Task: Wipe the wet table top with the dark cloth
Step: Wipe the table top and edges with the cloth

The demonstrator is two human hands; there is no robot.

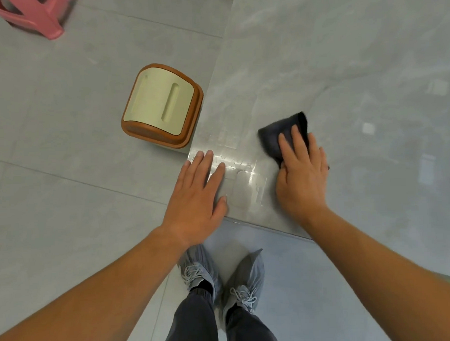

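Left hand [196, 196] lies flat on wet table top [342, 64], right hand [303, 177] flat atop bunched dark cloth [281, 132].

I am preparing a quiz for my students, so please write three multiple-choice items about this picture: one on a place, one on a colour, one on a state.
1. Where does the bin stand, relative to the table top?
A) on it
B) on the floor by its left edge
C) in a hand

2. What colour is the cloth?
A) white
B) dark grey
C) yellow

3. How does the left hand lie?
A) curled round the cloth
B) gripping the bin
C) flat on the table, fingers straight

Answers:
1 B, it sits on floor tiles.
2 B, dark fabric shows beyond the right hand pressing it.
3 C, palm down at the wet corner.
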